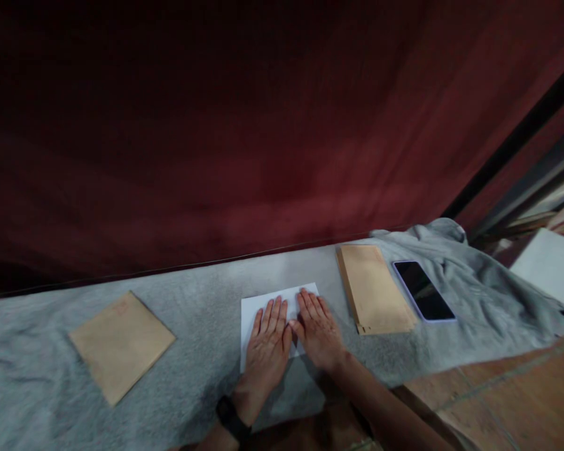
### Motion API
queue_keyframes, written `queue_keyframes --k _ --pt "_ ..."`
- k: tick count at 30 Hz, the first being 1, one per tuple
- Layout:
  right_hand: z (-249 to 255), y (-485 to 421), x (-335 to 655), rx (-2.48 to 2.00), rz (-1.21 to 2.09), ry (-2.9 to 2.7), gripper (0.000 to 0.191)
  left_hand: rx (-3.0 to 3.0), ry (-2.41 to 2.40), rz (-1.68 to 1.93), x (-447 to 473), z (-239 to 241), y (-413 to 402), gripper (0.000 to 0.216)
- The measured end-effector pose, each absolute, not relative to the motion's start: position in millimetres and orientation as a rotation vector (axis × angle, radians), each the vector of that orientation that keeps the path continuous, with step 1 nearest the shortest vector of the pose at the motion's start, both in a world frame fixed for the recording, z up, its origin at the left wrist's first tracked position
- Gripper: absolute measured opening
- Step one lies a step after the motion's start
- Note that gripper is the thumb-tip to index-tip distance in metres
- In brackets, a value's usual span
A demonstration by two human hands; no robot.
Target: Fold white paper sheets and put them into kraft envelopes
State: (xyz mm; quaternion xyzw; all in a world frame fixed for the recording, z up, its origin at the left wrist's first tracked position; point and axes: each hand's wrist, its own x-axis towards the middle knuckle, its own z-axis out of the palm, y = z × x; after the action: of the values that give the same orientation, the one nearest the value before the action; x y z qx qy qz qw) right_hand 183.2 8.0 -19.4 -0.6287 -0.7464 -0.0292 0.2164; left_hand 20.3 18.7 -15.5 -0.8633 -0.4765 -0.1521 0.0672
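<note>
A sheet of white paper lies on the grey cloth, partly covered by both hands. My left hand rests flat on its left part, fingers stretched out and pointing away from me. Pressed on the right part is my right hand, also flat with extended fingers. The two thumbs come close together or touch over the middle of the paper. Neither hand grasps anything. Whether the paper is folded is hard to tell under the hands.
To the right stands a stack of brown envelopes, with a phone in a light purple case beyond it. One brown envelope lies at the left. The grey cloth covers a narrow surface against a dark red wall.
</note>
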Motion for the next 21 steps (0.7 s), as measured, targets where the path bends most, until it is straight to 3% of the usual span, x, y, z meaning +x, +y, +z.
queue_keyframes --k 15,21 --pt "-14 2 207 -1.89 -0.136 -2.0 0.059 -2.552 -1.518 -0.397 8 -7 19 0.054" --pt "13 7 215 -2.063 -0.119 -1.912 0.043 -2.57 -1.498 -0.395 0 -6 13 0.057"
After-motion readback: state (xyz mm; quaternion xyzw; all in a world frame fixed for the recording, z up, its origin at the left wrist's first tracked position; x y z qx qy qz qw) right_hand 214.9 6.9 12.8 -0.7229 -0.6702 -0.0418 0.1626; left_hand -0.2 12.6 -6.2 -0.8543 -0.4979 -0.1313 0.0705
